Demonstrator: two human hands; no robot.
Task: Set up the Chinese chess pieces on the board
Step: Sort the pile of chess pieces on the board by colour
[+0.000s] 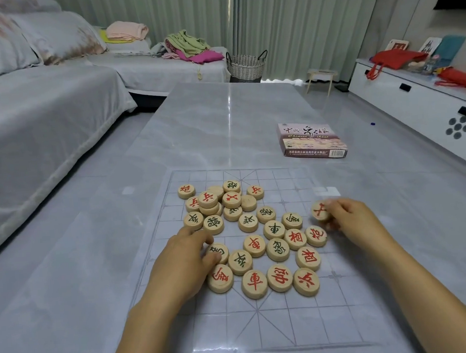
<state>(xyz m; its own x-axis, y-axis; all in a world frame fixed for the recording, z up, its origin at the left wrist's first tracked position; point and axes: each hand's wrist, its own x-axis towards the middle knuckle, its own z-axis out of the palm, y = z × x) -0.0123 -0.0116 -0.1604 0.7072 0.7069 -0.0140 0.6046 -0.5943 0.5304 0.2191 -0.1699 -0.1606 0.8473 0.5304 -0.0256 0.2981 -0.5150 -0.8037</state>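
Counter: the grey marbled counter (222, 122) is carrying the board, the pieces and a box.
Board: the board (264, 325), a clear sheet ruled with grid lines, is lying flat on the near half of the counter, with the crossed diagonals of its near end showing in front of the pieces.
Pieces: the pieces (277, 249), round wooden discs lettered in red or green, are lying in a loose cluster across the middle of the board. Most are flat and face up, and many are touching their neighbours.
Stack: at the far left of the cluster, a few stacked pieces (208, 200) are resting on top of others.
Left hand: the left hand (182, 262) is reaching in at the near left of the cluster, its thumb and forefinger closing on a green-lettered piece (218, 253) that it is partly hiding.
Right hand: the right hand (351, 223) is pinching a red-lettered piece (319, 210) at the right edge of the cluster, holding it tilted with its face showing; the piece is slightly blurred.
Hands: the two are working well apart, with the cluster between them.
Box: the printed chess box (310, 140) is lying flat on the counter beyond the far right corner of the board.
Surroundings: a covered sofa (43, 120) is standing left of the counter, and a woven basket (246, 65) is standing on the floor beyond it.
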